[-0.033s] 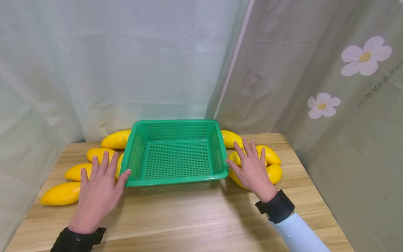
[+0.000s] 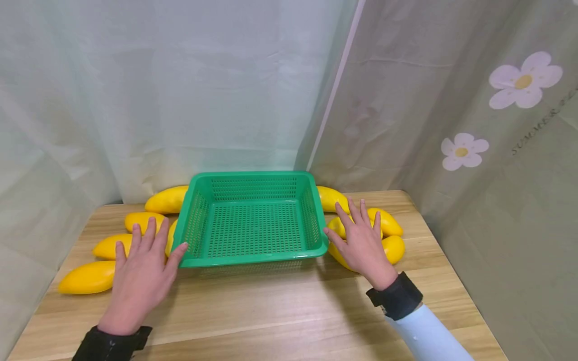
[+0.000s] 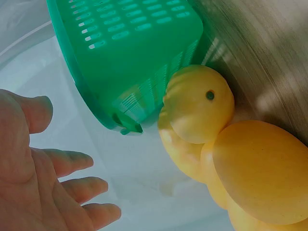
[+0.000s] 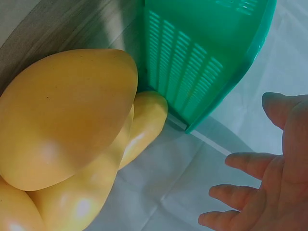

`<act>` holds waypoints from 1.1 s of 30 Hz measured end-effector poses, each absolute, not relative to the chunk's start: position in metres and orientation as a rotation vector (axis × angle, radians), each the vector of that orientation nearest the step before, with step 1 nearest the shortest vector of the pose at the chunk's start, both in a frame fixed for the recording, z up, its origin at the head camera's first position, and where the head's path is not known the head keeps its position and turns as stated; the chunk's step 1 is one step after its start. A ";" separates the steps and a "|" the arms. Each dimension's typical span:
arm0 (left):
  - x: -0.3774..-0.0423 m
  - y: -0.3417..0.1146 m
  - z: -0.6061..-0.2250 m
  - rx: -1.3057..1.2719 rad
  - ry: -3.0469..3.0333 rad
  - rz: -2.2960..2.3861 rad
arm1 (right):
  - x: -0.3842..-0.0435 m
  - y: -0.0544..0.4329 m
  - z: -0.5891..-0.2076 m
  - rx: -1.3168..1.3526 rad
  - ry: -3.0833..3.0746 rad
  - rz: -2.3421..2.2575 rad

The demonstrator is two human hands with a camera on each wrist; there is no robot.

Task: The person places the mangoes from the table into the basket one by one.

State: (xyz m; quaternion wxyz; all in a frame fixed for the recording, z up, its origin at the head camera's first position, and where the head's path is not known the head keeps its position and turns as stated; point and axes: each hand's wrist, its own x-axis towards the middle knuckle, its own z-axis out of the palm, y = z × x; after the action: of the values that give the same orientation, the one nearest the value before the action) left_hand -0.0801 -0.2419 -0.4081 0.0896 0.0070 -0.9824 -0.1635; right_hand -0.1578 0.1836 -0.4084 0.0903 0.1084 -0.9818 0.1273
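A green plastic basket [image 2: 253, 259] with slotted walls stands at the back of the table, with nothing inside it. My left hand [image 2: 142, 276] is spread palm-down at its left side, thumb overlapping the near left corner in the head view. The left wrist view shows that hand [image 3: 53, 187] with nothing in its grasp, apart from the yellow mangoes [image 3: 260, 168]. On the other side, my right hand [image 2: 363, 245] hovers with fingers spread over several mangoes [image 2: 393, 248], thumb tip close to the basket's right rim. Its fingers [image 4: 240, 195] hold nothing in the right wrist view.
More mangoes [image 2: 88, 277] lie in a loose row left of the basket, one [image 2: 166, 200] at the back edge. Another mango [image 2: 331, 199] sits behind the right hand. Fabric curtains [image 2: 226, 100] hang behind the wooden table [image 2: 253, 321] and along its sides.
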 end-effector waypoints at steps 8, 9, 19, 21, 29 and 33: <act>-0.080 -0.243 -0.407 0.024 -2.930 -0.481 | -0.157 0.184 -0.409 0.314 -2.921 0.361; -0.081 -0.243 -0.406 0.023 -2.930 -0.481 | -0.157 0.184 -0.409 0.313 -2.922 0.361; -0.083 -0.242 -0.404 0.000 -2.906 -0.504 | -0.156 0.185 -0.408 0.315 -2.930 0.377; -0.084 -0.242 -0.402 -0.015 -2.886 -0.535 | -0.157 0.185 -0.406 0.316 -2.933 0.393; -0.101 -0.245 -0.391 0.059 -2.898 -0.719 | -0.167 0.188 -0.392 0.324 -2.909 0.482; -0.112 -0.245 -0.390 0.143 -2.939 -0.737 | -0.179 0.192 -0.385 0.364 -2.904 0.519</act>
State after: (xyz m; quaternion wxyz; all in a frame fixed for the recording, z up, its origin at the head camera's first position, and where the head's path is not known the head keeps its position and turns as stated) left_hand -0.1120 -0.2447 -0.3901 0.0541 0.0470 -0.9675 -0.2426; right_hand -0.1790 0.1916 -0.3848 0.0846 0.1219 -0.9735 0.1740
